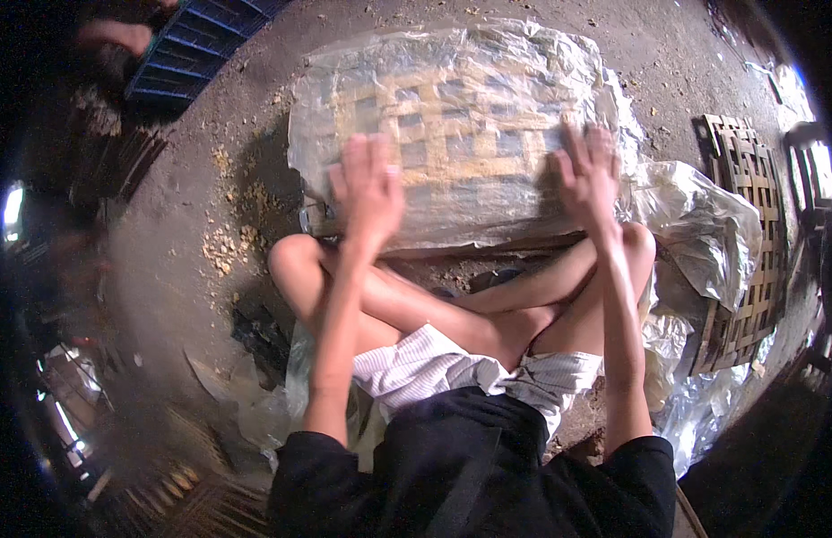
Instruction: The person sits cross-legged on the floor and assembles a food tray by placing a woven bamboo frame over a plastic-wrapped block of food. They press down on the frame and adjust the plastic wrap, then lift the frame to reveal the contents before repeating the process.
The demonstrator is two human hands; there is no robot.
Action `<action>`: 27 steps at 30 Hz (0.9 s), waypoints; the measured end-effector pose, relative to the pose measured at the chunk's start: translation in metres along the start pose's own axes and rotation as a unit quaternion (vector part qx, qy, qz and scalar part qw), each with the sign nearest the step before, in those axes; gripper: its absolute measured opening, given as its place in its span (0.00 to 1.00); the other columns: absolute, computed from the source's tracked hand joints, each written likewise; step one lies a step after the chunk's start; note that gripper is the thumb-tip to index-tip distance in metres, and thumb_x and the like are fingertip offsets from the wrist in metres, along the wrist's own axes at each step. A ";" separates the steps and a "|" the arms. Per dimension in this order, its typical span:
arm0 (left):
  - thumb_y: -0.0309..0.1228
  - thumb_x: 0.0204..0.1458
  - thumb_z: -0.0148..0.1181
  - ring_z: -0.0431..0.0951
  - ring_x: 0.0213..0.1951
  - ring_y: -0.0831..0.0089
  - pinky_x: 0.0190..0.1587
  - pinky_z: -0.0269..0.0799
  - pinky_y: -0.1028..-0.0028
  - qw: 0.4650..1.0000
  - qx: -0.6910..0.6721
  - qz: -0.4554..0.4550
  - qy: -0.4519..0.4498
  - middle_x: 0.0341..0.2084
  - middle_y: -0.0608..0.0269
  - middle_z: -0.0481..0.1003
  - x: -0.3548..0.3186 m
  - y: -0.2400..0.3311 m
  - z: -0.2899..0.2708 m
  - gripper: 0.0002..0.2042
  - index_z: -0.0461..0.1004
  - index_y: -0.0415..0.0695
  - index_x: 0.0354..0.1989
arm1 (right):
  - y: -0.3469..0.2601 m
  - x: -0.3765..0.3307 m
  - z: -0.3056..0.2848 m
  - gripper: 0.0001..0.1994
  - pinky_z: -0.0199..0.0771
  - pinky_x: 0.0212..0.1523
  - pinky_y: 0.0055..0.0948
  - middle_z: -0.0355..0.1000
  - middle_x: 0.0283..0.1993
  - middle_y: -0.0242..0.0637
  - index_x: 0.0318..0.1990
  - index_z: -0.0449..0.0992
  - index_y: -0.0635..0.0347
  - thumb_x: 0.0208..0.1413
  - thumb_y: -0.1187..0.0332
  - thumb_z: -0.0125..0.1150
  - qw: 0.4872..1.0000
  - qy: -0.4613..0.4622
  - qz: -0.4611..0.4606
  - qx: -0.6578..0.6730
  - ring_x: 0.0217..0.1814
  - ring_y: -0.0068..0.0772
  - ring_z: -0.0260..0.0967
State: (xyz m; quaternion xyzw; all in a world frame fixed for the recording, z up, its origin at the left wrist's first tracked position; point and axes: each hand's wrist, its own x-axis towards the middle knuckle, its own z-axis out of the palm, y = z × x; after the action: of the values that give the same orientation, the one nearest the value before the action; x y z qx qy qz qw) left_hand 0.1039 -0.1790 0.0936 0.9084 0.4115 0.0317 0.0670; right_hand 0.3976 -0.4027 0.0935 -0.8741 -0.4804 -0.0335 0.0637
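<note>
A clear, wrinkled plastic sheet [515, 63] covers a flat lattice of woven slats [470, 168] in front of my crossed legs. My left hand [371, 188] is over the sheet's left part, fingers stretched out, slightly smeared by motion. Over the right part is my right hand [591, 175], its fingers spread and a little blurred. Neither hand holds anything. Both look to be on or just above the plastic; I cannot tell how firmly they touch it.
More loose plastic [698, 220] lies to the right, against another slatted lattice panel [752, 206]. A blue plastic crate [187, 54] stands at the far left, near another person's limb [116, 36]. Yellowish crumbs [223, 247] litter the dirt floor [156, 269].
</note>
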 end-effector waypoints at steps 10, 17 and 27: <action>0.43 0.71 0.43 0.41 0.80 0.54 0.80 0.29 0.50 0.976 -0.132 0.157 0.070 0.80 0.50 0.45 0.003 0.076 0.023 0.31 0.50 0.49 0.80 | -0.081 0.014 0.022 0.33 0.46 0.79 0.57 0.54 0.80 0.51 0.74 0.61 0.58 0.68 0.49 0.54 0.981 0.110 -0.131 0.091 0.83 0.55 0.46; 0.47 0.73 0.35 0.36 0.81 0.50 0.78 0.26 0.44 0.988 0.022 -0.127 0.081 0.80 0.45 0.41 0.001 -0.032 0.005 0.31 0.49 0.47 0.80 | 0.040 -0.002 0.002 0.29 0.42 0.77 0.71 0.53 0.79 0.55 0.78 0.56 0.49 0.75 0.50 0.40 0.979 -0.027 0.198 -0.040 0.83 0.63 0.43; 0.47 0.71 0.39 0.40 0.81 0.56 0.80 0.28 0.49 0.989 -0.092 0.074 0.094 0.80 0.52 0.43 0.004 0.067 0.042 0.32 0.50 0.46 0.79 | -0.051 0.000 0.030 0.31 0.41 0.80 0.61 0.46 0.83 0.51 0.77 0.56 0.57 0.74 0.49 0.43 0.997 0.039 -0.008 0.065 0.85 0.56 0.41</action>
State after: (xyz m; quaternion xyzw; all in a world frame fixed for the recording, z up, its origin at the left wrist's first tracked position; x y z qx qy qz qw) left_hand 0.1605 -0.2239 0.0623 0.9194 0.3427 0.1594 0.1085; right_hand 0.3545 -0.3711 0.0681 -0.8625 -0.4854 -0.0365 0.1385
